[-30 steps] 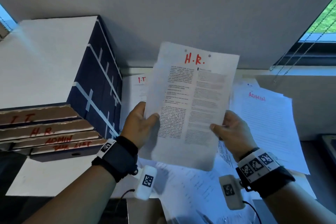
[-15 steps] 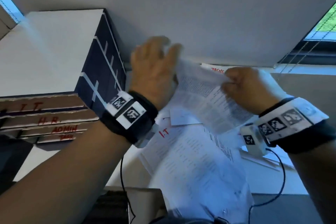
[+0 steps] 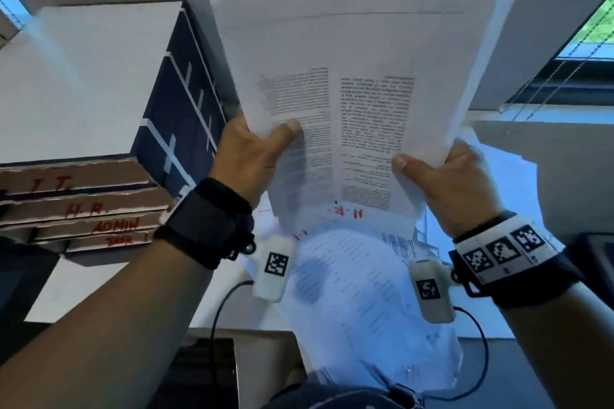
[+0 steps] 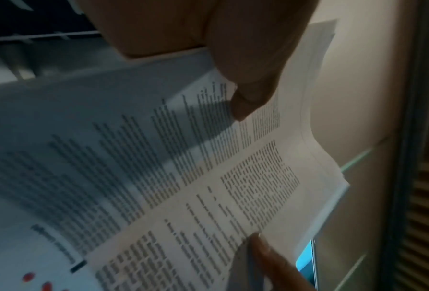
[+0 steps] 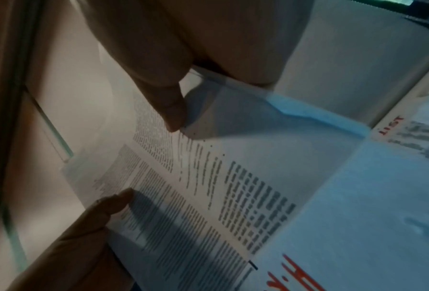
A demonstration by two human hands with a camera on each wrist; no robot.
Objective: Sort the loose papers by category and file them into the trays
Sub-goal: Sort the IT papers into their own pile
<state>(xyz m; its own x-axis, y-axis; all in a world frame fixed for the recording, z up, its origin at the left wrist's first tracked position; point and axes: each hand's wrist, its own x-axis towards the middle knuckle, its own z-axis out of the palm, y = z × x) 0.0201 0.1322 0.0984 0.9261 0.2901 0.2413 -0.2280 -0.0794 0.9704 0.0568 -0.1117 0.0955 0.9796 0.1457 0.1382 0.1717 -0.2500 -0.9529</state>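
Observation:
Both hands hold up a thin stack of printed sheets [image 3: 365,43] in front of the wall. It is upside down, with its red "H.R." heading [image 3: 349,212] at the bottom edge. My left hand [image 3: 282,133] pinches the lower left side with the thumb on the print. My right hand [image 3: 412,163] pinches the lower right side the same way. In the left wrist view my thumb [image 4: 248,94] presses the sheets [image 4: 208,177]. In the right wrist view my thumb [image 5: 163,98] lies on the page [image 5: 233,187]. Cardboard trays [image 3: 83,206] marked I.T., H.R., ADMIN and TASK stand at the left.
Loose papers [image 3: 349,276] lie spread on the desk below my hands; one has a red I.T. mark [image 3: 300,236]. A sheet headed "LIST" [image 5: 393,126] lies further right. A dark blue box [image 3: 179,103] with a white top sits behind the trays. A window [image 3: 594,30] is at the right.
A second ago both hands held one H.R. sheet upright. They then dropped to the pile on the desk. Now they hold a raised stack with the H.R. heading at the bottom.

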